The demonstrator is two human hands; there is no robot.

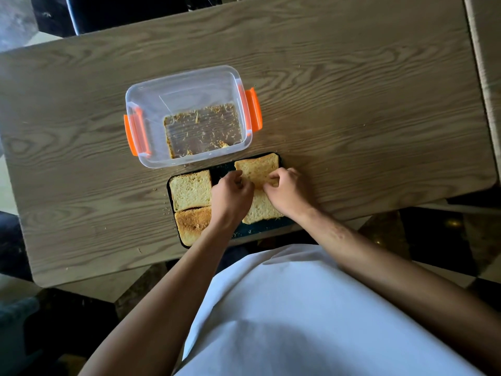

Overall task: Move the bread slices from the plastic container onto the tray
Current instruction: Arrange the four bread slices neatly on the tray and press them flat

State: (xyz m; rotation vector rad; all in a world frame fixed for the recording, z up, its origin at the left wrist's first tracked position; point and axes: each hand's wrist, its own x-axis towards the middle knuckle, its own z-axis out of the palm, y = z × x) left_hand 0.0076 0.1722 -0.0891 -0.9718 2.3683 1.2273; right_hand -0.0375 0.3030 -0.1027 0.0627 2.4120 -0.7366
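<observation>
A dark tray point(267, 228) lies at the table's near edge. Several bread slices lie on it: a pale slice point(190, 189) at the far left, a browner toasted slice point(192, 225) at the near left, a slice point(260, 208) at the near right, and a far-right slice point(257, 167). My left hand point(230, 195) and my right hand point(287, 192) both pinch the near edge of the far-right slice, fingers curled on it. The clear plastic container point(189, 85) with orange clips stands just beyond the tray and holds only crumbs.
The wooden table point(352, 104) carries scattered crumbs around the tray. A second table edge point(488, 63) shows at the far right. My white shirt point(298, 308) fills the lower view. A dark chair point(122, 12) stands behind the table.
</observation>
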